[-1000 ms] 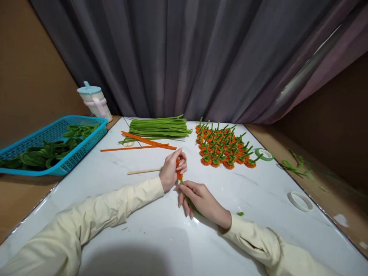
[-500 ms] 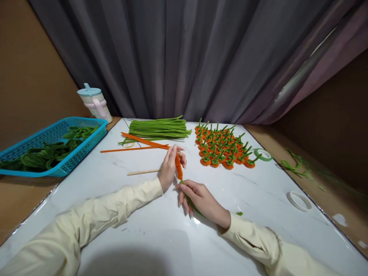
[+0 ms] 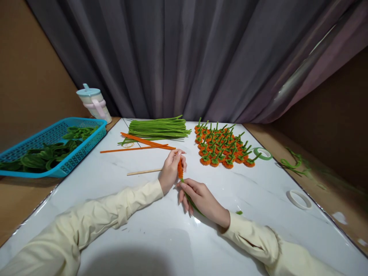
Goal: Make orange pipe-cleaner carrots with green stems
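Observation:
My left hand [image 3: 170,171] is closed round the top of a short orange pipe cleaner [image 3: 180,170], fingers curled over it. Just below, my right hand [image 3: 201,197] pinches the same piece where it joins a green stem [image 3: 192,203] that runs under the palm. Both hands rest on the white table [image 3: 143,230] near its middle. A thin wooden stick [image 3: 143,171] lies just left of my left hand.
Several finished orange-and-green pieces [image 3: 222,147] lie in rows at the back right. A bundle of green pipe cleaners [image 3: 159,127] and orange ones [image 3: 143,142] lie at the back. A blue basket [image 3: 54,147] of green loops, a lidded cup [image 3: 94,102], green tape [image 3: 263,154] and white tape [image 3: 299,199] stand around.
My left hand's fingers slid up along the orange piece, then curled back down over its top. The right hand has stayed in place.

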### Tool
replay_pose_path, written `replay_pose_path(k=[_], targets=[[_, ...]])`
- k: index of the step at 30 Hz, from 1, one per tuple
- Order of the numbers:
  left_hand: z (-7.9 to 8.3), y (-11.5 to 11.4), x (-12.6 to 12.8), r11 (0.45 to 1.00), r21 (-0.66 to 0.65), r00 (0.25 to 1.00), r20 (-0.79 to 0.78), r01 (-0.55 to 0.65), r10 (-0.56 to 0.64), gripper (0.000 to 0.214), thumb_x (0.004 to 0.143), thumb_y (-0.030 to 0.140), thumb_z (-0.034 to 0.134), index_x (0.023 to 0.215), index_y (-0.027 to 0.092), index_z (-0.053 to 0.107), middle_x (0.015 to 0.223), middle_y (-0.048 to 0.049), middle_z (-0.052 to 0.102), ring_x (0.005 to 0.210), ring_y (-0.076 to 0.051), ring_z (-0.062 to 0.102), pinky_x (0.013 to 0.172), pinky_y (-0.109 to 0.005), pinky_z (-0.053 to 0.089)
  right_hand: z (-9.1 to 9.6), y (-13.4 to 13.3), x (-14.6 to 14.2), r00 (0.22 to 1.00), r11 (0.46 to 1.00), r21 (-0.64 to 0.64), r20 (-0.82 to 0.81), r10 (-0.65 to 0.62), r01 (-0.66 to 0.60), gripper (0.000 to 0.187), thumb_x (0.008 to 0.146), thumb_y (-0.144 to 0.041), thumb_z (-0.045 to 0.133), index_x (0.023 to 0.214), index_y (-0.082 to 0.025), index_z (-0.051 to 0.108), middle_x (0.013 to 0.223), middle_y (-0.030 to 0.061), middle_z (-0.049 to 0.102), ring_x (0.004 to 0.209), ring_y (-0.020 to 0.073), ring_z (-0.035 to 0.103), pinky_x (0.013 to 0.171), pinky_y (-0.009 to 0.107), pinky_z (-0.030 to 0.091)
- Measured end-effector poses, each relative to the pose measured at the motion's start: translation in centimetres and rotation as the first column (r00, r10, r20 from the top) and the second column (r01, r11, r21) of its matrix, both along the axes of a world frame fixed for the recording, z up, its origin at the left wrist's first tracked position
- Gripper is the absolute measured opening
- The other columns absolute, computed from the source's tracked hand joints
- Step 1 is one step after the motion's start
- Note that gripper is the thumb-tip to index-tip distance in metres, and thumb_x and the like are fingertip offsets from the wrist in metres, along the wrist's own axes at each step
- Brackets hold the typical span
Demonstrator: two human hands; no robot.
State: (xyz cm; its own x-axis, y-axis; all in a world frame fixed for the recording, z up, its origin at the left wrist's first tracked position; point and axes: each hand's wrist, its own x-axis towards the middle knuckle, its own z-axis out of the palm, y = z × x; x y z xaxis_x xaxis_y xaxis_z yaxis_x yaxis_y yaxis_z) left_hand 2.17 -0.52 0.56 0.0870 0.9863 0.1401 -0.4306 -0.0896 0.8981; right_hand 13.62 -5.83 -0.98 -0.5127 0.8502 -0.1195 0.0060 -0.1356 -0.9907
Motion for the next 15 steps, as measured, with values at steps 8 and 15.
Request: replay_pose_path(k=[8, 15], targets=[[1.4, -0.6, 0.5, 0.987, -0.155, 0.984, 0.177, 0.030, -0.002, 0.020, 0.081, 0.037, 0.055, 0.082, 0.018, 0.048, 0.053, 0.0069, 0.037, 0.039, -0.004, 0.031, 0.039, -0.015, 0.030, 0.2, 0.0, -0.1, 1.000, 0.999, -0.020, -0.012, 0.025, -0.025, 0.031, 0.087, -0.045, 0.043, 0.080, -0.015, 0.048, 0.061, -0.0012, 0.058, 0.038, 0.0056, 0.048, 0.033, 0.015, 0.039], [1.1, -1.0, 0.7, 0.974, -0.210, 0.983, 0.176, 0.085, -0.048, 0.024, 0.081, 0.040, 0.055, 0.083, 0.017, 0.050, 0.054, 0.0076, 0.030, 0.040, -0.003, 0.025, 0.037, -0.014, 0.027, 0.1, 0.0, -0.3, 1.000, 1.000, -0.017, -0.019, -0.004, 0.004, 0.034, 0.087, -0.048, 0.042, 0.077, -0.016, 0.046, 0.059, -0.0010, 0.059, 0.037, 0.0063, 0.049, 0.032, 0.016, 0.039]])
